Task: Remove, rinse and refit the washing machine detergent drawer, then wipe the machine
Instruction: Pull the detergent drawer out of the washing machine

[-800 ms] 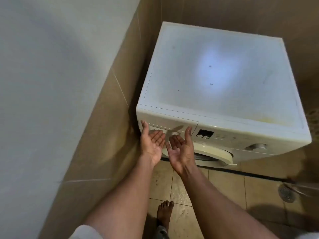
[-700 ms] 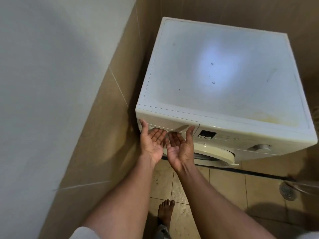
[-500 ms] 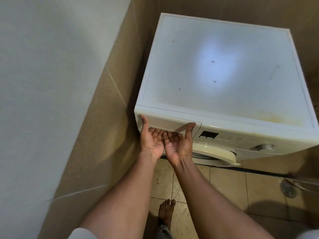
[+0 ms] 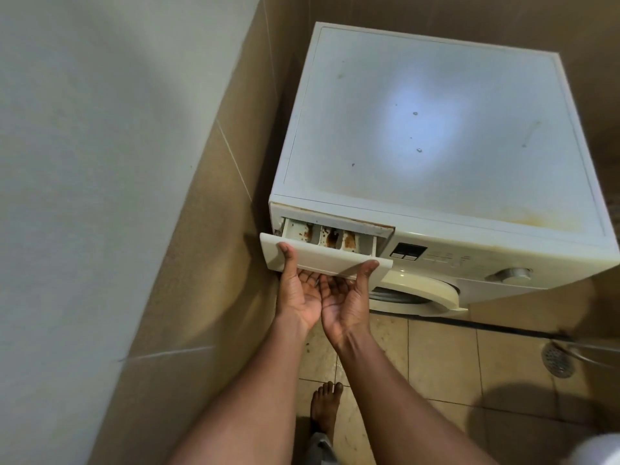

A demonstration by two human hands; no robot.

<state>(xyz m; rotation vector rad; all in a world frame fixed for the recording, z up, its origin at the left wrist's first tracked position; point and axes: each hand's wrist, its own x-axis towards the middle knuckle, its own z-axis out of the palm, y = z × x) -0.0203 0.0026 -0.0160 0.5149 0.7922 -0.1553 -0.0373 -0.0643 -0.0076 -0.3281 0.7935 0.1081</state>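
Plainly the removal step is in hand: the detergent drawer (image 4: 325, 258) stands partly out of its slot at the upper left corner of the washing machine (image 4: 436, 129). Its white front panel sits clear of the fascia, and the front ends of its compartments lie open to view, blotched with rust-brown residue. Both hands take it from below, palms turned up. The left hand (image 4: 298, 297) grips the panel near its left end, thumb pressed on the face and fingers curled under the lower edge. The right hand (image 4: 345, 305) grips near the right end in the same way. The fingertips are hidden beneath the panel, so how deeply they hook cannot be told. Most of the drawer's body is inside the housing and its rear is out of sight. By my reading the task is at its very start, with nothing rinsed and nothing wiped: the machine's top shows dark specks and a yellowish stain near its front right edge. The next move calls for a straight, level pull toward the body until the drawer meets its stop. A release catch would then probably have to be pressed, though none shows from here. The tiled wall (image 4: 201, 263) stands close on the left, so there is little room to swing the drawer sideways. One hand would do well to slide under the body as it comes free.
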